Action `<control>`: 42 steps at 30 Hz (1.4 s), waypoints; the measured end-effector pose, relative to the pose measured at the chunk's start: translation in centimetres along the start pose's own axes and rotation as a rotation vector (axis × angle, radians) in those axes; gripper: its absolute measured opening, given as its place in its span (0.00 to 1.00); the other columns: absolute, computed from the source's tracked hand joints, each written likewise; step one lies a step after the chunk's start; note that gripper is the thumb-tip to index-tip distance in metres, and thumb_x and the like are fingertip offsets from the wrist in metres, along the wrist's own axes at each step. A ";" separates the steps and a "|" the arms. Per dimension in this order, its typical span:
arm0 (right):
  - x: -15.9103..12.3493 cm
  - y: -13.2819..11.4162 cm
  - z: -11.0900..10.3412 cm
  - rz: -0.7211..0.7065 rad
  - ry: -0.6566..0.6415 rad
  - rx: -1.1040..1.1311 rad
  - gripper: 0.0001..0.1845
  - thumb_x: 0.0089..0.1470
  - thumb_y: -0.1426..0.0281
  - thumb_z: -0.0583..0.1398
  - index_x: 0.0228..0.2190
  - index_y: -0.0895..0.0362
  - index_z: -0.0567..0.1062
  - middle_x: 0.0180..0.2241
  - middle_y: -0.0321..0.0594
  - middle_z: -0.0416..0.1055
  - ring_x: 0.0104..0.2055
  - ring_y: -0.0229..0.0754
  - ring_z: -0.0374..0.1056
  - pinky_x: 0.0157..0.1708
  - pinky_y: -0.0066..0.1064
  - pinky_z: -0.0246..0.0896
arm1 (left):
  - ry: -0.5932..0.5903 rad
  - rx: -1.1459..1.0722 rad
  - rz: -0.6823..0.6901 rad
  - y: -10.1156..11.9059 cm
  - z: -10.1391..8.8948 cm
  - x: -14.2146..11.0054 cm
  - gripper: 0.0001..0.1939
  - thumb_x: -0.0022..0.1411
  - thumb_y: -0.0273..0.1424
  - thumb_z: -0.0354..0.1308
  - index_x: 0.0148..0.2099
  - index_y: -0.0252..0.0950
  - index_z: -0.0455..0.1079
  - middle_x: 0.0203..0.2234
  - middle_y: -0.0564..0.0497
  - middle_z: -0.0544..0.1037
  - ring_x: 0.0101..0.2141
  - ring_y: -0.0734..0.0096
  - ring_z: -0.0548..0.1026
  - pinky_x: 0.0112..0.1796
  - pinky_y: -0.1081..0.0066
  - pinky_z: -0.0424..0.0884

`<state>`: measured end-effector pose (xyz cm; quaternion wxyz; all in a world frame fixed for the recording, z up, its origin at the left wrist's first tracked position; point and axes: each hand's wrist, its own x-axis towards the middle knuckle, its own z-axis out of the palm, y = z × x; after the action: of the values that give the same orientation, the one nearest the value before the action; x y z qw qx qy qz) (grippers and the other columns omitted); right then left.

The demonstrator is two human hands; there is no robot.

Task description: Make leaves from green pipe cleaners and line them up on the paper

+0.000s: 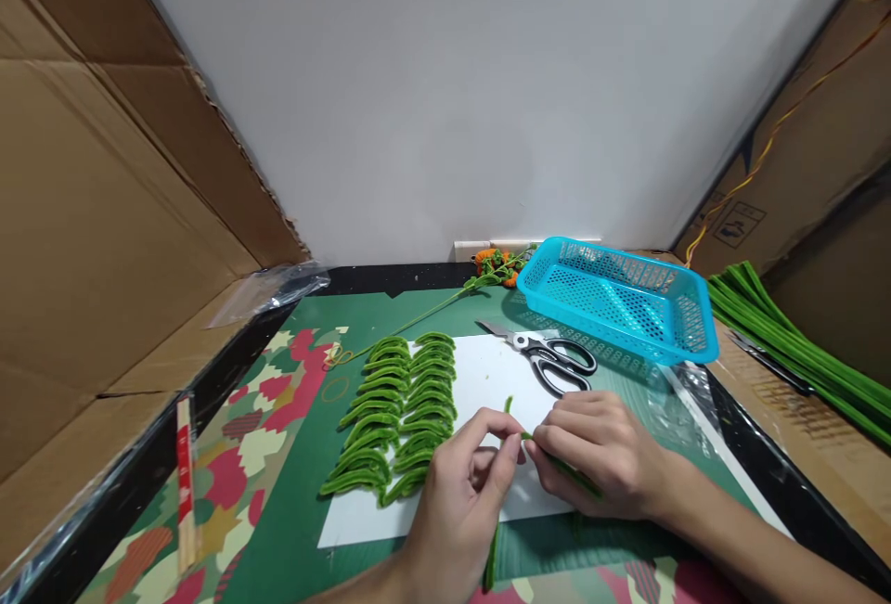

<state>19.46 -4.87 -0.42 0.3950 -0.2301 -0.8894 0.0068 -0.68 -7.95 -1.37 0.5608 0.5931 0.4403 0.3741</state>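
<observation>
Over a white sheet of paper [480, 367], my left hand [468, 479] pinches a green pipe cleaner [581, 481] between thumb and index finger. My right hand [609, 451] is closed around the same stretch, close beside the left fingertips. One end sticks out below the right hand. More green stem [491, 558] shows above and below the left hand; whether it is the same piece I cannot tell. Left of my hands lie two columns of bent green pipe cleaner leaves [424, 386]. Scissors [522, 341] with black and white handles rest just beyond my right hand.
A blue plastic basket [619, 342] stands at the back right. Beside it lie a bundle of long green pipe cleaners [800, 344] and a black-handled tool [772, 365]. An orange flower [489, 259] lies at the back, wrapped chopsticks [185, 483] at left. Cardboard [104, 214] walls the sides.
</observation>
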 end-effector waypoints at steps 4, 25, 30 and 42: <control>-0.1 0.0 -0.1 0.039 -0.013 0.088 0.14 0.63 0.79 0.57 0.26 0.55 0.68 0.20 0.31 0.61 0.22 0.37 0.50 0.25 0.35 0.42 | 0.001 0.107 0.067 -0.2 0.0 0.0 0.15 0.76 0.44 0.53 0.44 0.37 0.70 0.28 0.56 0.65 0.24 0.77 0.61 0.25 0.74 0.54; -0.2 0.9 -0.5 0.140 -0.051 0.223 0.12 0.69 0.75 0.57 0.35 0.60 0.80 0.22 0.35 0.67 0.23 0.37 0.58 0.25 0.34 0.47 | 0.029 0.044 0.004 0.2 0.0 -0.1 0.16 0.76 0.46 0.53 0.44 0.39 0.66 0.21 0.62 0.54 0.21 0.77 0.52 0.23 0.72 0.46; -0.3 0.7 -0.3 0.054 -0.016 0.094 0.09 0.69 0.76 0.57 0.39 0.60 0.79 0.25 0.38 0.72 0.25 0.38 0.62 0.26 0.34 0.52 | 0.024 0.023 -0.009 -0.3 0.0 -0.1 0.17 0.76 0.47 0.53 0.44 0.38 0.65 0.21 0.62 0.54 0.22 0.77 0.53 0.23 0.73 0.46; -0.3 1.0 -0.7 0.088 -0.051 0.216 0.11 0.69 0.75 0.56 0.39 0.61 0.80 0.26 0.40 0.73 0.26 0.40 0.63 0.27 0.34 0.52 | 0.010 0.067 0.022 0.1 -0.1 -0.2 0.15 0.77 0.44 0.52 0.44 0.38 0.66 0.22 0.61 0.52 0.22 0.77 0.52 0.23 0.73 0.47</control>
<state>20.49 -4.16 -0.34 0.3943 -0.2247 -0.8821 0.1259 -0.86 -8.10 -1.24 0.5340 0.6145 0.4489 0.3683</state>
